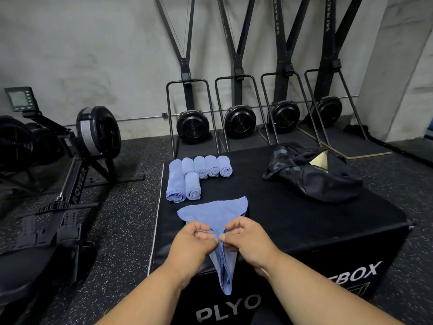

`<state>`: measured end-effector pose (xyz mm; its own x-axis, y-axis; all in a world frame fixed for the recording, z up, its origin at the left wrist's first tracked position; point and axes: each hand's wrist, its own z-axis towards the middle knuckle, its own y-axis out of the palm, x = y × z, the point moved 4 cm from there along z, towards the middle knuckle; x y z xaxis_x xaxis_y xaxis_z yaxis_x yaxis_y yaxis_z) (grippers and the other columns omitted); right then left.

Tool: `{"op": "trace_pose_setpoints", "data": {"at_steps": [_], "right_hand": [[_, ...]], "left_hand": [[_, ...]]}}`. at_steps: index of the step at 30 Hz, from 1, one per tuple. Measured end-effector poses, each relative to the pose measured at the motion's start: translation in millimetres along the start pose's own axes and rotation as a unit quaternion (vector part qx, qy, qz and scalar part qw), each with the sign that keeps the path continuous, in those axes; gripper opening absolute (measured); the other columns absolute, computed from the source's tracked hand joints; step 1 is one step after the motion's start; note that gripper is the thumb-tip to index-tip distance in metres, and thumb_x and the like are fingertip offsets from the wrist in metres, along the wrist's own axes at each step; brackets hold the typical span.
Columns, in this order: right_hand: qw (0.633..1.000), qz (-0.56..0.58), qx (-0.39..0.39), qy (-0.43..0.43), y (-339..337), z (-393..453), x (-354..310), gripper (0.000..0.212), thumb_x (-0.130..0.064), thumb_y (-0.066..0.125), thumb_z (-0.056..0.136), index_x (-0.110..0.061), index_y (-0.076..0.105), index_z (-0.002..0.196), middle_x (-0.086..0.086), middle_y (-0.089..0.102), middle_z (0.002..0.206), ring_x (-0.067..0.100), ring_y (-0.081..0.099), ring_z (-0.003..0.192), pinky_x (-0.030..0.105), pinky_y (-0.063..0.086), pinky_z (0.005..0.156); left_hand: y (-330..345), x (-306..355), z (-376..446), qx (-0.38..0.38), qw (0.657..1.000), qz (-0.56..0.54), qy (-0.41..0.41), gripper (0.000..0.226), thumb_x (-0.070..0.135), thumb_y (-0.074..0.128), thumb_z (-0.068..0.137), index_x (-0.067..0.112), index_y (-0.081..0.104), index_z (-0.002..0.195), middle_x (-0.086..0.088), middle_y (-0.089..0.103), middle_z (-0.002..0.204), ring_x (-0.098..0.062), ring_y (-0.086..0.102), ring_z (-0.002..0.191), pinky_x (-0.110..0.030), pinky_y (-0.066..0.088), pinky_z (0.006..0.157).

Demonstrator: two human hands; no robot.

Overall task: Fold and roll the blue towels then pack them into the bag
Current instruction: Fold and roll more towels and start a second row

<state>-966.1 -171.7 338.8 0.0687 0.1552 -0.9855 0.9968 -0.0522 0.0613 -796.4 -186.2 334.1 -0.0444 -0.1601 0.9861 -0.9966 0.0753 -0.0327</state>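
Towel folding under way on a black plyo box in a gym, hands meeting at the cloth's near edge.

Desk [293, 221] here is the plyo box, with the black bag [311, 174] lying open at its far right, well apart from the hands. Six rolled towels [199, 174] sit in a cluster at far left. The loose blue towel [215, 214] runs lengthwise away from the person, its far end spread on the box, its near end hanging over the front edge. Left hand [194, 240] and right hand [248, 238] pinch it side by side, almost touching, at the middle; neither looks nearer, so the next fold likely goes forward.
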Motion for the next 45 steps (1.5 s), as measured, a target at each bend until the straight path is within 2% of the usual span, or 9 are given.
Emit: {"op": "trace_pose_setpoints", "data": {"at_steps": [6, 10, 17, 21, 25, 29, 33, 39, 45], "right_hand": [[1.000, 0.006, -0.014, 0.010, 9, -8, -1, 0.025, 0.002, 0.082, 0.084, -0.003, 0.063, 0.099, 0.009, 0.071, 0.076, 0.016, 0.067, 0.067, 0.024, 0.057, 0.068], [1.000, 0.008, -0.003, 0.019, 10, -8, -2, 0.026, -0.002, 0.080, 0.087, -0.002, 0.066, 0.109, 0.009, 0.074, 0.080, 0.016, 0.070, 0.071, 0.026, 0.059, 0.072], [0.997, 0.027, -0.039, 0.062, 14, -10, -7, 0.029, -0.011, 0.042, 0.104, -0.014, 0.066, 0.121, 0.017, 0.079, 0.096, 0.024, 0.072, 0.083, 0.042, 0.059, 0.090], [0.997, 0.029, -0.029, 0.061, 13, -7, -2, 0.028, -0.007, 0.046, 0.101, -0.014, 0.065, 0.119, 0.010, 0.077, 0.091, 0.020, 0.069, 0.078, 0.031, 0.055, 0.073], [0.994, -0.093, 0.051, -0.005, -3, 6, 11, 0.036, -0.002, 0.057, 0.091, -0.024, 0.063, 0.119, -0.005, 0.065, 0.082, 0.009, 0.059, 0.072, 0.016, 0.046, 0.067], [0.962, -0.243, 0.121, -0.036, -28, 22, 19, 0.070, -0.010, 0.069, 0.079, -0.043, 0.049, 0.138, -0.004, 0.046, 0.122, 0.015, 0.061, 0.101, 0.023, 0.049, 0.086], [0.884, -0.467, -0.001, -0.016, -34, 29, 39, 0.088, -0.034, 0.076, 0.068, -0.048, 0.042, 0.148, -0.008, 0.043, 0.131, 0.019, 0.054, 0.122, 0.031, 0.049, 0.101], [0.830, -0.540, -0.114, -0.079, 2, 17, 66, 0.095, -0.074, 0.075, 0.060, -0.050, 0.042, 0.147, -0.021, 0.039, 0.137, 0.008, 0.040, 0.129, 0.030, 0.029, 0.112], [0.790, -0.589, -0.134, -0.109, 13, 13, 74, 0.103, -0.075, 0.074, 0.058, -0.050, 0.034, 0.151, -0.016, 0.027, 0.147, 0.014, 0.035, 0.134, 0.035, 0.025, 0.116]], "left_hand": [[-5, -3, -3, 0.028, 0.999, -0.013, 0.006, 0.050, 0.013, 0.080, 0.062, 0.010, 0.063, 0.109, -0.010, 0.079, 0.088, -0.012, 0.070, 0.069, -0.031, 0.052, 0.074], [-3, -6, -5, -0.002, 0.999, -0.043, 0.008, 0.053, 0.014, 0.082, 0.066, 0.006, 0.061, 0.114, -0.017, 0.079, 0.096, -0.025, 0.075, 0.083, -0.034, 0.055, 0.079], [-12, -8, -5, 0.017, 0.999, 0.003, 0.032, 0.045, 0.007, 0.090, 0.069, 0.011, 0.067, 0.107, -0.013, 0.077, 0.096, -0.023, 0.077, 0.085, -0.032, 0.058, 0.078], [-25, 3, 0, 0.032, 0.999, -0.003, 0.037, 0.028, -0.005, 0.079, 0.085, 0.007, 0.066, 0.107, -0.010, 0.076, 0.083, -0.014, 0.070, 0.074, -0.023, 0.054, 0.070], [-44, 45, 2, 0.010, 0.998, -0.011, 0.062, 0.035, -0.003, 0.076, 0.078, 0.007, 0.063, 0.109, -0.002, 0.063, 0.071, -0.016, 0.052, 0.064, -0.024, 0.045, 0.060], [-72, 100, 2, 0.016, 0.993, 0.018, 0.117, 0.037, 0.006, 0.069, 0.070, 0.011, 0.065, 0.106, -0.009, 0.061, 0.080, -0.019, 0.050, 0.072, -0.032, 0.041, 0.068], [-91, 119, -4, 0.031, 0.990, 0.064, 0.123, 0.042, 0.013, 0.067, 0.065, 0.015, 0.067, 0.107, -0.006, 0.071, 0.084, -0.021, 0.056, 0.077, -0.038, 0.043, 0.079], [-113, 99, -10, 0.063, 0.990, 0.083, 0.098, 0.041, 0.015, 0.070, 0.063, 0.015, 0.068, 0.104, -0.006, 0.074, 0.086, -0.022, 0.058, 0.078, -0.038, 0.044, 0.079], [-122, 94, -13, 0.085, 0.987, 0.080, 0.108, 0.040, 0.018, 0.071, 0.065, 0.019, 0.068, 0.105, -0.001, 0.073, 0.084, -0.019, 0.061, 0.078, -0.038, 0.046, 0.081]]}}
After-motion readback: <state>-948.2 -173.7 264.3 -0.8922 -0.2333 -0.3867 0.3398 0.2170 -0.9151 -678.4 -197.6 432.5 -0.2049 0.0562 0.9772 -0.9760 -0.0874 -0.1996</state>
